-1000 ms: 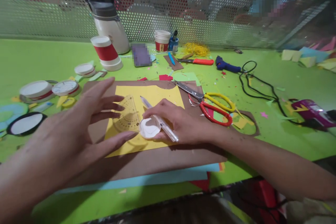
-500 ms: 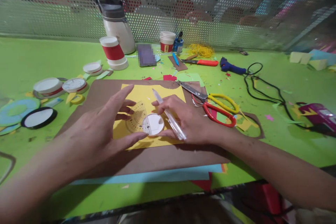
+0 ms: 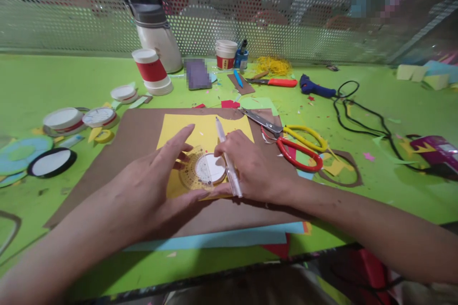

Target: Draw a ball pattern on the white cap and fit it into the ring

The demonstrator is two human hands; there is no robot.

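Observation:
A clear half-round protractor (image 3: 193,171) lies partly over a white round disc (image 3: 216,167) on a yellow sheet (image 3: 179,128). Around the protractor's edges curve the thumb and fingers of my left hand (image 3: 153,176); some fingertips are hidden behind it. My right hand (image 3: 246,167) grips a clear-barrelled pen (image 3: 232,178), its tip pointing up and away from the paper. Its index finger and thumb are also close round the disc's right side. Beneath the yellow sheet is a brown board (image 3: 136,133).
Scissors (image 3: 279,133) with red and yellow handles lie right of the sheet. Beyond are a utility knife (image 3: 281,83), a blue glue gun (image 3: 315,88) and its black cord. White lids (image 3: 64,119), a red-banded cup (image 3: 152,71) and a jug (image 3: 161,38) stand left.
My left hand and the protractor have shifted right, further over the disc. The pen in my right hand has turned more upright.

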